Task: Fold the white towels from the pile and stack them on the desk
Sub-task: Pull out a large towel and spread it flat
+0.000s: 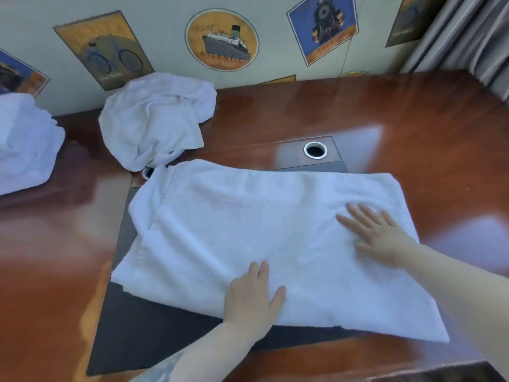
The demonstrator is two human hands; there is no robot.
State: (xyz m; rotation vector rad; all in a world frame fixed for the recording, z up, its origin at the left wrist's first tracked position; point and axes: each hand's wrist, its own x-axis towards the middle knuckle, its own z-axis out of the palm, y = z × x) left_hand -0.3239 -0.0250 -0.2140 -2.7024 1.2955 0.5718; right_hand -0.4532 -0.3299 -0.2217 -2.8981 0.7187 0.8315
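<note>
Two hands, left hand (252, 295) and right hand (377, 235), press flat with straight fingers on a folded white terry towel (248, 232). It lies on the glossy reddish-brown wooden bench (385, 111).

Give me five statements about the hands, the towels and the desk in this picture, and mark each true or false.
1. Both hands lie flat on the spread towel. True: the left hand and the right hand press it with straight fingers.
2. The crumpled towel is neatly folded. False: it lies bunched by the wall.
3. The spread towel partly covers a dark desk mat. True.
4. The right hand pinches a towel corner. False: it lies open.
5. The round cable hole is covered by towel. False: it shows behind the towel.
</note>
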